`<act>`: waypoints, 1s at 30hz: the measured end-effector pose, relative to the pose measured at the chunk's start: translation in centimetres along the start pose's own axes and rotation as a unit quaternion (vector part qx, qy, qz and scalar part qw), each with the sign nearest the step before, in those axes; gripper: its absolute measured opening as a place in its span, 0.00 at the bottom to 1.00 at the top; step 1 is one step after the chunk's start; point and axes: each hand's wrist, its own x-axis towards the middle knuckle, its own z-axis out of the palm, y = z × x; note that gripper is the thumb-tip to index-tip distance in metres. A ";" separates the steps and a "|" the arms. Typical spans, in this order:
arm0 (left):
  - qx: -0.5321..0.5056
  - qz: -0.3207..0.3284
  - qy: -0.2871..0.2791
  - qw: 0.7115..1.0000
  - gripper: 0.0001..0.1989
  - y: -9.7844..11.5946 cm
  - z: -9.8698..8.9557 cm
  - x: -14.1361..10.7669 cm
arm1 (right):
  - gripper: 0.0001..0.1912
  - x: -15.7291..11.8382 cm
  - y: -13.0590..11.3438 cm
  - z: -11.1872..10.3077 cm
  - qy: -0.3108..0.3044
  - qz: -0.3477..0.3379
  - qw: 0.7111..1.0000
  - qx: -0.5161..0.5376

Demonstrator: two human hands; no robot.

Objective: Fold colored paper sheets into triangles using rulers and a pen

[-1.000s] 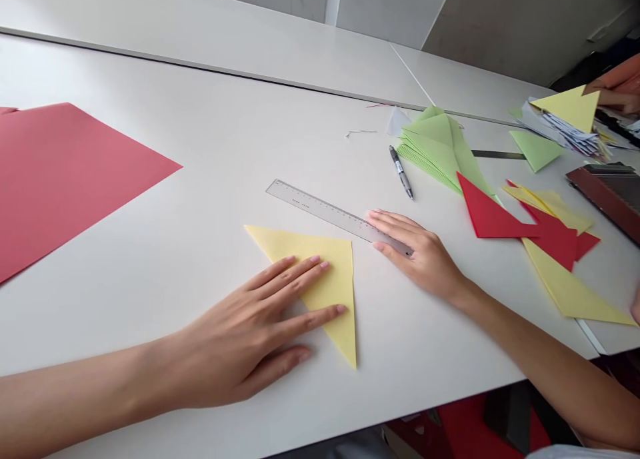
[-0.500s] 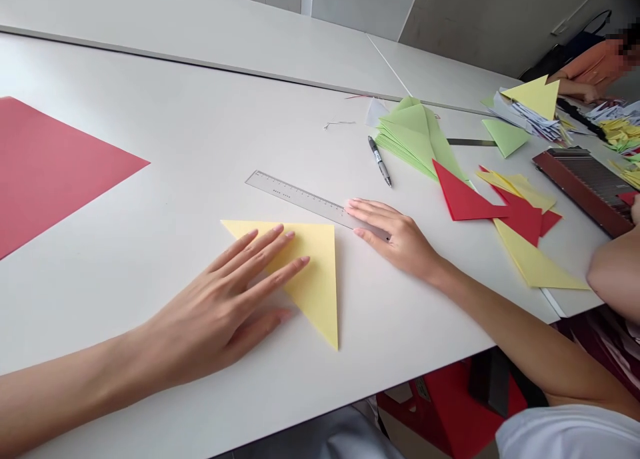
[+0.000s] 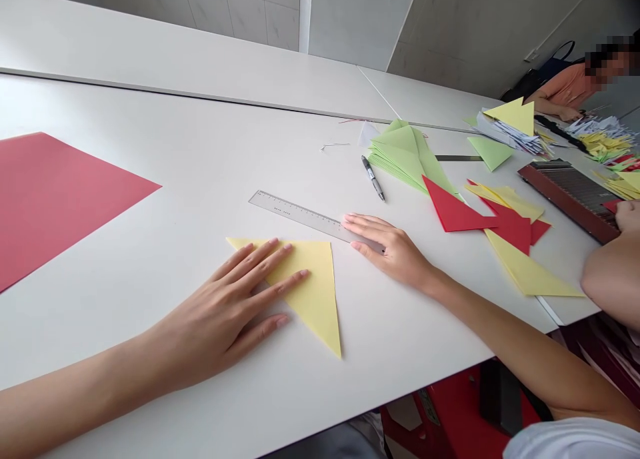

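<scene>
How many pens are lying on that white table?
1. The pen lies beside the green paper stack, beyond the right hand on the clear ruler. Others may be hidden under the papers.

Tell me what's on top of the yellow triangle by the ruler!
Fingers of the left hand rest on the yellow triangle. They hide part of its long edge, and what's under the paper can't be seen.

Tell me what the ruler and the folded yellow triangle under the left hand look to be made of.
Ruler: probably clear, smooth plastic; the white tabletop shows through it.

Folded yellow triangle: seemingly matte paper, perhaps thin card; it has crisp creased edges and no glare.
</scene>
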 end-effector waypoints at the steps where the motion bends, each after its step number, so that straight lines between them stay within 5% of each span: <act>1: 0.000 0.000 0.002 1.000 0.30 0.0 0.0 0.0 | 0.20 0.0 0.0 0.0 0.000 0.001 1.000 -0.001; 30: -0.037 -0.045 0.014 0.998 0.25 0.3 -0.1 0.9 | 0.18 -0.3 0.1 -0.6 0.009 -0.005 0.999 -0.050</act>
